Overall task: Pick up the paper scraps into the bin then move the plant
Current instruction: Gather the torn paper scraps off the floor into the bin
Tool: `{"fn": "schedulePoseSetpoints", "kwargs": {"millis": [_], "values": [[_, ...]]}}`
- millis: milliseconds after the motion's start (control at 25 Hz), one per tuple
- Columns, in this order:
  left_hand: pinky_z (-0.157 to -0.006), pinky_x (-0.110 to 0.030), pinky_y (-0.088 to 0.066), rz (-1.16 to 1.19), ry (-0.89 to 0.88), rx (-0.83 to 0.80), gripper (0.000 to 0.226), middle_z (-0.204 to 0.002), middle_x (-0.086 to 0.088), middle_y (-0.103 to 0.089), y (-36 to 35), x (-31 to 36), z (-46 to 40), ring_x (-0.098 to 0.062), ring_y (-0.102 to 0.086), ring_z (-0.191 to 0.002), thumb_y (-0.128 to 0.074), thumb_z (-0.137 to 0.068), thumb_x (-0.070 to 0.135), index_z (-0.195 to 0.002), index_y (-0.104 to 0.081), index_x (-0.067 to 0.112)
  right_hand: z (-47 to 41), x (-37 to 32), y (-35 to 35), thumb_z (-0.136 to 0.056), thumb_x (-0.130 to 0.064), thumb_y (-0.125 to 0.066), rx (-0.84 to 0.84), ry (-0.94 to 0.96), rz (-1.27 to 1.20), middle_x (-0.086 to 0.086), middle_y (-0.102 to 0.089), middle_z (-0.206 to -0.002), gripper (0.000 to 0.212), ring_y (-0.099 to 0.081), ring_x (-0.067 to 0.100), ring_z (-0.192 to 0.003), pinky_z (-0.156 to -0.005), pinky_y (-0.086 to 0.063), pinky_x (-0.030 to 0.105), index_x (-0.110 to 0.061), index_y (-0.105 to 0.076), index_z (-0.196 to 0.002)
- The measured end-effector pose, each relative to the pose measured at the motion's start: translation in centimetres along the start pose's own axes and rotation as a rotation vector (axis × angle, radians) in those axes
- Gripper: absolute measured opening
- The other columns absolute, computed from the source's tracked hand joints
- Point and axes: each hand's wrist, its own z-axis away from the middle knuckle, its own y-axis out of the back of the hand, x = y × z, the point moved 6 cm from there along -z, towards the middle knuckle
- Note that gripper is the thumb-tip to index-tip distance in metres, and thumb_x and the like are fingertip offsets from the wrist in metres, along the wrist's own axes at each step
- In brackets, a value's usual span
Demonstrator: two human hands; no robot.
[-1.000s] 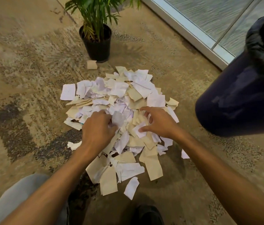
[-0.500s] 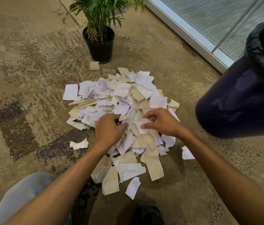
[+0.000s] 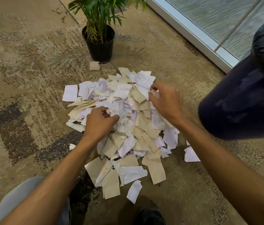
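Single head-worn view, looking forward and down, close over carpet (image 3: 22, 65)

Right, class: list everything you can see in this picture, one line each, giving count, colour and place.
scraps: one big pile plus a few strays, white and tan, centre of floor
plant: one, green in black pot, behind pile
bin: one, dark blue with black liner, right
carpet: one, mottled beige and brown, underneath
window frame: one, pale, top right
shoe: one, black, bottom
left hand: grips crumpled white scraps
right hand: pinches a scrap, far side of pile
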Motion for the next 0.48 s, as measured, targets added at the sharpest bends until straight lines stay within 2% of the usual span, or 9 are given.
{"fn": "schedulePoseSetpoints", "kwargs": {"millis": [80, 120, 200, 280, 360, 480], "values": [[-0.044, -0.021, -0.036, -0.035, -0.006, -0.031, 0.020, -0.056, 0.001, -0.058, -0.3, -0.2, -0.1, -0.004, -0.045, -0.041, -0.074, -0.073, 0.020, -0.067, -0.062, 0.005, -0.2, -1.0, -1.8, -0.093, -0.035, -0.059, -0.094, 0.060, 0.094, 0.000, -0.070, -0.090, 0.025, -0.063, 0.023, -0.083, -0.066, -0.050, 0.035, -0.016, -0.071, -0.104], [-0.046, -0.022, -0.036, -0.043, -0.006, -0.043, 0.021, -0.056, -0.002, -0.058, -0.3, -0.3, -0.2, -0.005, -0.044, -0.043, -0.075, -0.072, 0.020, -0.068, -0.064, 0.003, -0.2, -1.3, -2.6, -0.093, -0.044, -0.056, -0.148, 0.079, 0.112, 0.000, -0.070, -0.092, 0.033, -0.062, 0.023, -0.087, -0.069, -0.050, 0.037, -0.017, -0.071, -0.104], [-0.049, -0.024, -0.038, -0.030, -0.003, -0.068, 0.017, -0.060, -0.012, -0.062, -0.2, -0.5, -0.4, -0.007, -0.046, -0.046, -0.076, -0.072, 0.018, -0.069, -0.068, 0.003, 0.0, -1.7, -3.5, -0.088, -0.069, -0.043, -0.201, 0.136, 0.155, -0.001, -0.069, -0.096, 0.059, -0.057, 0.021, -0.092, -0.076, -0.046, 0.038, -0.019, -0.073, -0.102], [-0.048, -0.022, -0.038, -0.028, -0.004, -0.075, 0.017, -0.062, -0.014, -0.062, 0.0, -0.6, -0.4, -0.007, -0.046, -0.047, -0.077, -0.072, 0.018, -0.071, -0.070, 0.003, 0.2, -2.3, -4.3, -0.079, -0.082, -0.037, -0.230, 0.204, 0.257, -0.002, -0.069, -0.099, 0.076, -0.054, 0.022, -0.100, -0.087, -0.037, 0.039, -0.020, -0.073, -0.101], [-0.043, -0.016, -0.035, -0.037, -0.020, -0.070, 0.018, -0.054, -0.003, -0.057, 0.1, -0.4, -0.4, -0.004, -0.043, -0.043, -0.078, -0.071, 0.019, -0.067, -0.068, 0.005, 0.5, -2.9, -4.7, -0.079, -0.075, -0.044, -0.238, 0.253, 0.354, -0.001, -0.071, -0.099, 0.066, -0.053, 0.022, -0.107, -0.097, -0.027, 0.043, -0.020, -0.073, -0.101], [-0.041, -0.014, -0.030, -0.046, -0.050, -0.085, 0.028, -0.042, 0.013, -0.046, 0.4, 0.1, 0.0, -0.002, -0.037, -0.038, -0.078, -0.072, 0.019, -0.050, -0.061, 0.019, 1.0, -3.6, -4.2, -0.090, -0.048, -0.049, -0.180, 0.274, 0.386, 0.000, -0.073, -0.093, 0.038, -0.056, 0.020, -0.107, -0.106, -0.018, 0.042, -0.019, -0.074, -0.093]]}}
